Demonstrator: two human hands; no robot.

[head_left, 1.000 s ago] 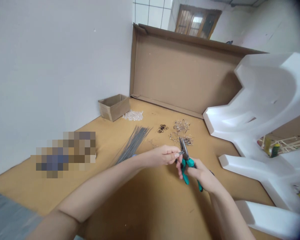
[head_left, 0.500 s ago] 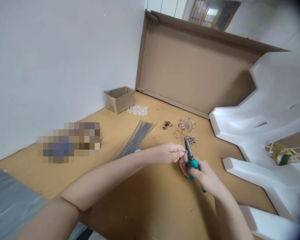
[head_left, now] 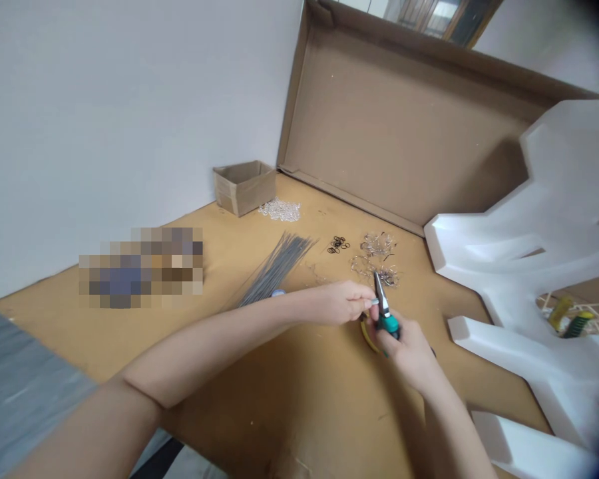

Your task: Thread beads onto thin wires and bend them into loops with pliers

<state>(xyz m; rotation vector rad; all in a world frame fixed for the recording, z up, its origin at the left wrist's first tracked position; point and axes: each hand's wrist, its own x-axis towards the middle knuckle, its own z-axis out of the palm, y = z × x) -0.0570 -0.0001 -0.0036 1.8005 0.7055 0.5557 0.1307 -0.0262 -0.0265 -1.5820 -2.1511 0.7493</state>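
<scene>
Right hand [head_left: 410,352] is closed round teal-handled needle-nose pliers [head_left: 388,324], handles now mostly buried in the fist; left hand [head_left: 340,303] pinches a short metal pin [head_left: 374,301] at the jaws, their bite impossible to tell; wire scraps [head_left: 378,243] lie at 12 o'clock, a wire bundle [head_left: 275,271] at 10 o'clock.

**Bare arms and hands, slim and smooth**
The left hand [head_left: 342,303] and right hand [head_left: 412,352] are uncovered, as are the left forearm [head_left: 214,342] and right forearm [head_left: 454,419]. The blurred grey fabric [head_left: 24,379] at lower left looks like clothing, perhaps a sleeve, with a dark band [head_left: 162,459] beside it.
</scene>
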